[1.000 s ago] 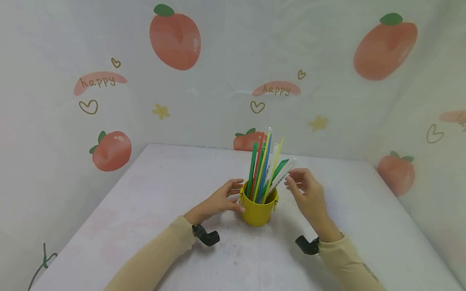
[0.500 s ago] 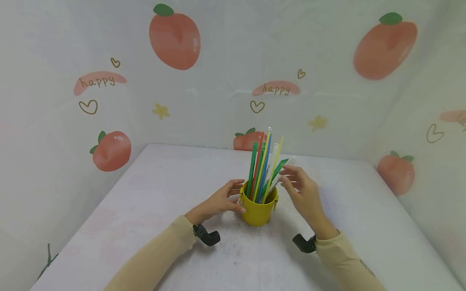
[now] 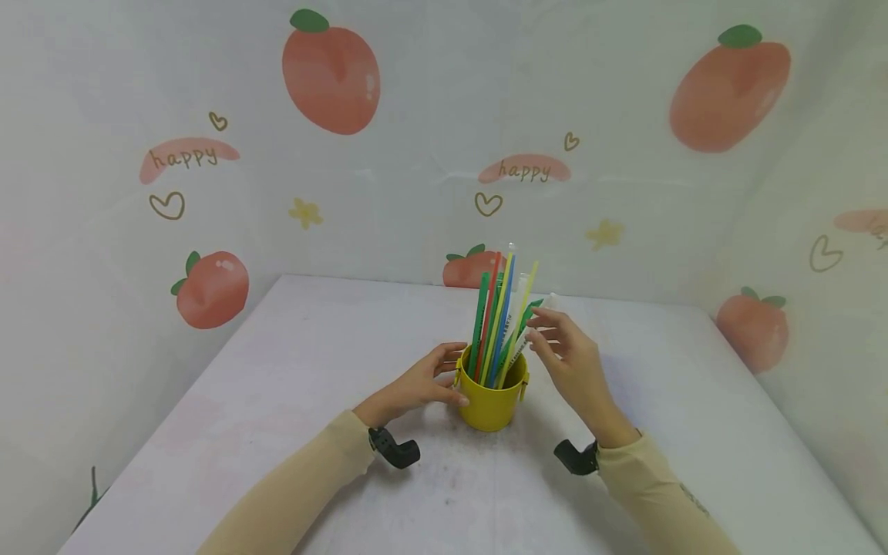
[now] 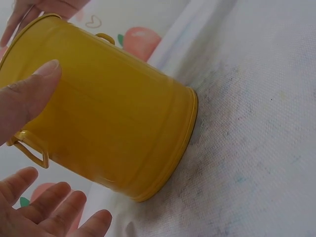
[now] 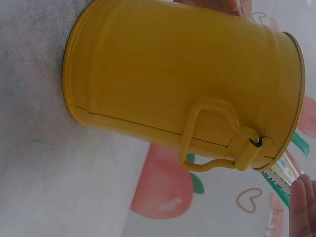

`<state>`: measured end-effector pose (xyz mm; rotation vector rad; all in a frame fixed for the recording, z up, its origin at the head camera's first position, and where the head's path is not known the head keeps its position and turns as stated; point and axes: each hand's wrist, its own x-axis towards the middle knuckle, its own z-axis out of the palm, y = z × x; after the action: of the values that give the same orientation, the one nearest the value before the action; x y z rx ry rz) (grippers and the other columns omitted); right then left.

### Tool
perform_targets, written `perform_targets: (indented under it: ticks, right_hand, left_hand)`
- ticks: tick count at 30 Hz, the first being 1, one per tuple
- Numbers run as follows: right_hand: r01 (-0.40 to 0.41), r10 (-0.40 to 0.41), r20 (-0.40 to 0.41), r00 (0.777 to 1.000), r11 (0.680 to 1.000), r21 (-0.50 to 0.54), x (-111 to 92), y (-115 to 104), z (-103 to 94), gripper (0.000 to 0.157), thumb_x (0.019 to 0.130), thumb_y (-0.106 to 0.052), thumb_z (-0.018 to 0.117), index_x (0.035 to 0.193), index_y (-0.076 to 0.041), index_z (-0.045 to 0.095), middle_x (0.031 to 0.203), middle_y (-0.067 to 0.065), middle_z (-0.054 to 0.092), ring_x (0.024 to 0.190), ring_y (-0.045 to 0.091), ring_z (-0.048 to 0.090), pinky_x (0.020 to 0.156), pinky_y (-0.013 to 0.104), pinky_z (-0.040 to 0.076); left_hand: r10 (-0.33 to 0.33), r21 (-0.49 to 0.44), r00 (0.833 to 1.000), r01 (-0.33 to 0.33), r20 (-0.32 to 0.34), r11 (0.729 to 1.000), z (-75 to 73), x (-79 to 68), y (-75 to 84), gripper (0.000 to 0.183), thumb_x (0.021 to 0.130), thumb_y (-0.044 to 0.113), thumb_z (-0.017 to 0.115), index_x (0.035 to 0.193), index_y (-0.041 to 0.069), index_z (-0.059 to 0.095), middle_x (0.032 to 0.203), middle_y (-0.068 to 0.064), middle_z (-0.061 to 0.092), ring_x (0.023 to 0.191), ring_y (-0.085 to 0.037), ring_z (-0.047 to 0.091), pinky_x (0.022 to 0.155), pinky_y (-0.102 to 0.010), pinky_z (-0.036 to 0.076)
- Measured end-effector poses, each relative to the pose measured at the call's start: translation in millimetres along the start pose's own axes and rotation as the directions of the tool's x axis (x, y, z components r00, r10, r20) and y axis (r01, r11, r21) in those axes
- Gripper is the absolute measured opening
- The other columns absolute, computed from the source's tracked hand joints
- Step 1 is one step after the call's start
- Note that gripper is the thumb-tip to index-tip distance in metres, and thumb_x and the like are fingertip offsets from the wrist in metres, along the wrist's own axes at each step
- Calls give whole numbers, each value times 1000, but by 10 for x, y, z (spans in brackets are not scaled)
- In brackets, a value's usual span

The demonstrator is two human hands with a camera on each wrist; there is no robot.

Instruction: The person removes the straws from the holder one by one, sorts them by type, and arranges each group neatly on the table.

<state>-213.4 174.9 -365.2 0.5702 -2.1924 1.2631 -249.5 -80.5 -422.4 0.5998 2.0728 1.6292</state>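
Note:
A yellow metal bucket [image 3: 487, 410] with small side handles stands upright, holding several long drinking straws: green [image 3: 479, 320], red, blue, yellow and white-wrapped. My left hand [image 3: 418, 381] is at the bucket's left side, fingers spread; in the left wrist view its thumb [image 4: 39, 91] lies across the bucket wall while the other fingers stand apart from it. To the right of the straws is my right hand [image 3: 570, 365], its relaxed fingertips right at the leaning green and white straws. A looped handle [image 5: 185, 145] and the fingers beside the straws show in the right wrist view.
The bucket stands on a white-covered table [image 3: 333, 339] with faint stains. Behind and beside it hangs a white backdrop [image 3: 430, 154] printed with peaches, hearts and lettering. A thin green cord [image 3: 93, 493] is at the lower left.
My right hand has moved left, in against the leaning straws, and the white-wrapped one now leans slightly less outward. My left hand has stayed at the bucket's side.

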Motion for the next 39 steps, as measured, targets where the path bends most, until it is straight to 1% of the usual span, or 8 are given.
perform_targets:
  ticks: [5, 8, 14, 19, 26, 29, 35, 39]
  right_hand:
    - [-17, 17, 14, 1000, 1000, -11, 28, -25, -2, 35, 92, -9, 65, 126, -5, 58, 107, 13, 68, 87, 24, 70, 76, 8, 51]
    - [-28, 28, 18, 999, 1000, -12, 43, -32, -1, 35, 92, -9, 65, 126, -6, 58, 108, 15, 68, 87, 25, 70, 76, 8, 51]
    - [-56, 56, 27, 998, 998, -5, 59, -32, 16, 37, 91, -5, 65, 128, -4, 57, 109, 17, 67, 88, 26, 70, 75, 8, 51]
    - [-60, 60, 35, 998, 998, -11, 70, -25, 24, 37, 92, -6, 64, 128, -5, 57, 109, 15, 68, 87, 25, 70, 75, 9, 51]
    - [-63, 66, 47, 997, 997, -49, 106, -31, 34, 39, 93, -6, 63, 130, -1, 54, 106, 15, 68, 86, 25, 70, 75, 8, 51]
    - [-77, 79, 47, 996, 996, -45, 128, -17, 33, 40, 93, -7, 62, 131, -1, 53, 105, 15, 68, 85, 26, 70, 74, 8, 51]
    - [-92, 95, 61, 994, 994, -53, 182, 26, 19, 41, 94, -9, 62, 134, -2, 52, 97, 14, 68, 81, 26, 70, 72, 16, 56]
    - [-128, 134, 82, 988, 989, -77, 227, 20, 10, 43, 95, -11, 61, 136, -6, 51, 89, 11, 68, 76, 24, 69, 69, 18, 56]
  left_hand:
    - [3, -1, 1000, -3, 5, 1000, -1, 14, -3, 88, 78, 18, 81, 150, 23, 29, 151, -4, 35, 142, -25, 33, 115, -45, 32]
    - [3, -7, 1000, -3, 7, 1000, 4, 22, -6, 87, 79, 18, 81, 149, 24, 30, 151, -4, 36, 141, -25, 34, 116, -45, 32]
    - [4, -5, 1000, -4, -2, 1000, 17, 37, -12, 86, 79, 17, 80, 149, 22, 31, 151, -5, 36, 141, -26, 34, 115, -47, 31]
    - [1, 3, 1000, -1, -2, 1000, 23, 46, -15, 85, 79, 16, 80, 148, 22, 31, 150, -5, 36, 141, -26, 34, 116, -47, 31]
    - [8, 7, 1000, -8, 3, 1000, 23, 52, -26, 85, 79, 20, 81, 148, 23, 32, 150, -4, 37, 141, -27, 34, 116, -50, 29]
    - [2, 11, 1000, -2, 1, 1000, 26, 59, -26, 85, 78, 19, 81, 148, 23, 32, 150, -3, 37, 141, -26, 34, 116, -51, 29]
    - [-12, 18, 1000, 12, -11, 1000, 40, 73, -18, 86, 78, 19, 81, 148, 22, 32, 150, -3, 38, 141, -27, 34, 117, -53, 26]
    - [-19, 21, 1000, 19, -15, 1000, 50, 83, -20, 86, 77, 19, 81, 148, 21, 32, 150, -3, 38, 140, -27, 34, 117, -55, 25]
